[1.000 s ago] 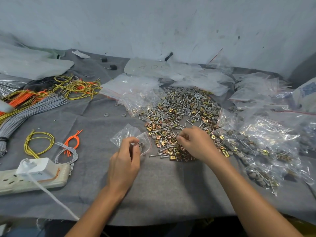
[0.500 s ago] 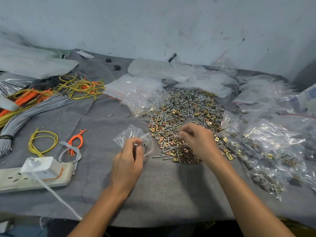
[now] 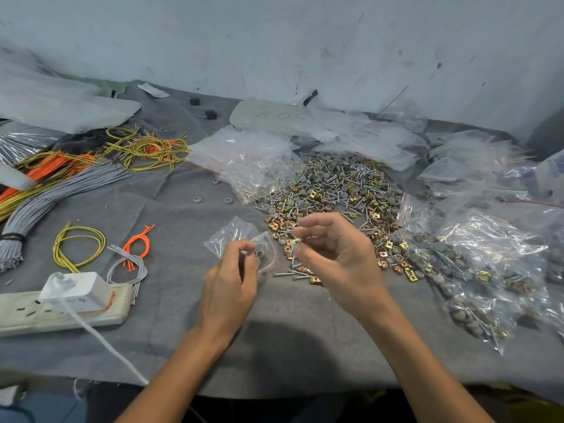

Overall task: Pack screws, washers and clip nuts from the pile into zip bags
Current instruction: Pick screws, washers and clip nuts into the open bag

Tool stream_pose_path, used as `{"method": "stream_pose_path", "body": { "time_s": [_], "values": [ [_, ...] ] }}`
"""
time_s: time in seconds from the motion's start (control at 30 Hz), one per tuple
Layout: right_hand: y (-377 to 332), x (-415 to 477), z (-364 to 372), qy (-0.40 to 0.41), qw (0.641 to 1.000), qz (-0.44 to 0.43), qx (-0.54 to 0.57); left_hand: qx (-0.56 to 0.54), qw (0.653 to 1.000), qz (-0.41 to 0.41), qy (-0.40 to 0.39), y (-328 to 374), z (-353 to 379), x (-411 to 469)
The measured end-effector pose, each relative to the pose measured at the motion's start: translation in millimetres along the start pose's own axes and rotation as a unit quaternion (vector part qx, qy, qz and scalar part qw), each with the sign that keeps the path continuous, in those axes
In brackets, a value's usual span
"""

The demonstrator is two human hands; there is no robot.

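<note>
While seated at desk, grey cloth over all of it, working with both hands near centre. Behind, at 12 o'clock: scuffed pale wall. At 1 o'clock of centre: pile of mixed silver, grey and brass-coloured hardware, loose on the cloth, near edge just beside the fingers. At 3 o'clock: filled bags, heaped and overlapping, same hardware visible through the plastic. At 10 to 11 o'clock of the pile: empty bags, stacked flat, red zip lines, one corner touching the pile. At 9 to 10 o'clock: grey wire bundle, banded at one end, beside orange and yellow-green wires. At 8 o'clock: power strip with white charger plugged in, cable running off the near edge.

Right hand: raised over the pile's 6 o'clock edge, thumb and forefinger pinched on one clip nut, other fingers loose and spread. Left hand: at 9 o'clock of the right, apart from it, fingertips clamped on the mouth of a zip bag. Bag lying on the cloth at 12 o'clock of that hand, mouth toward the pile, a few grey washers inside. Nut just beside the mouth, at its 3 o'clock.
</note>
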State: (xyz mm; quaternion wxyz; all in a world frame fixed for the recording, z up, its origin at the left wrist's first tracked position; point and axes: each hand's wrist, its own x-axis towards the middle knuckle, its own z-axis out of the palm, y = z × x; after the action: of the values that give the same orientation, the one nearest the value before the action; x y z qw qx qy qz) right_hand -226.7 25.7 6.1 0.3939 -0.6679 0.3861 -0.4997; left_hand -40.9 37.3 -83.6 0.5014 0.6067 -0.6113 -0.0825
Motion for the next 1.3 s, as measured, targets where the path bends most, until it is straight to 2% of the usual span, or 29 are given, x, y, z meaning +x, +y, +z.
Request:
{"method": "stream_pose_path", "body": {
  "time_s": [0.27,0.4,0.5,0.63,0.7,0.83,0.93,1.03,1.17,1.3],
  "values": [
    [23.3,-4.1,21.2,-0.001,0.999,-0.010,-0.048,-0.002,1.000,0.009,0.005,4.1,-1.4,0.2],
    [40.8,-2.6,30.5,-0.032,0.988,0.016,-0.150,-0.005,1.000,0.004,0.000,3.6,-2.4,-0.2],
    [47.6,2.4,40.5,-0.069,0.965,0.005,-0.254,0.000,1.000,0.007,-0.003,3.3,-2.1,0.1],
    [49.1,7.3,53.7,-0.060,0.939,-0.017,-0.339,-0.001,1.000,0.008,-0.001,4.1,-2.4,0.6],
    [49.4,10.0,55.1,-0.061,0.936,-0.023,-0.347,-0.002,1.000,0.013,0.002,3.6,-2.2,0.8],
    [47.0,29.3,27.8,-0.036,0.958,0.016,-0.283,0.002,1.000,0.017,0.004,2.3,-0.3,0.7],
    [48.9,53.0,-11.6,-0.003,0.939,0.063,-0.337,0.010,1.000,0.015,0.002,1.5,-0.1,0.7],
    [55.1,68.5,-40.4,-0.062,0.912,0.123,-0.387,0.010,1.000,0.010,0.000,1.6,-1.2,0.9],
    [66.0,71.9,-41.8,-0.169,0.881,0.149,-0.416,0.012,1.000,0.000,-0.002,2.9,-1.0,1.0],
    [69.9,70.2,-30.3,-0.162,0.870,0.118,-0.450,0.005,1.000,-0.007,-0.007,3.9,-1.5,0.5]
  ]
}}
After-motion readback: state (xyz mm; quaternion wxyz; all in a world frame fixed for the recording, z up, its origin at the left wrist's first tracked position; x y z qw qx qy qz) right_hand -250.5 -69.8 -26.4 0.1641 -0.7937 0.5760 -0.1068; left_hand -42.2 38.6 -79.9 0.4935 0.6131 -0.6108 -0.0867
